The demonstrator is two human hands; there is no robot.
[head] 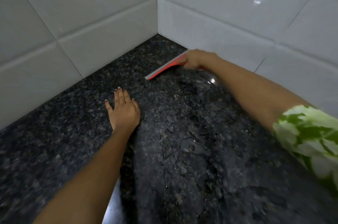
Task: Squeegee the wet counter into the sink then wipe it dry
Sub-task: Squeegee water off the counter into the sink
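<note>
Squeegee [165,67], orange, clasped in right hand [196,59] near the tiled corner, blade on wet counter [182,132], long axis slanting from wall toward the open left hand [123,112], which lay flat, nearer the person, well apart.

The scene is dim and the picture soft and grainy. The white wall tiles [91,13] look grey-blue, with one small bright glint on the right wall high up. The dark speckled bench [182,141] shines where it is wet, with a small glare spot near the right forearm. The green-and-white sleeve [309,137] at the right edge is blurred. Tile lines slant and bow toward the edges from the wide lens. Faint shadows lie under both arms.
</note>
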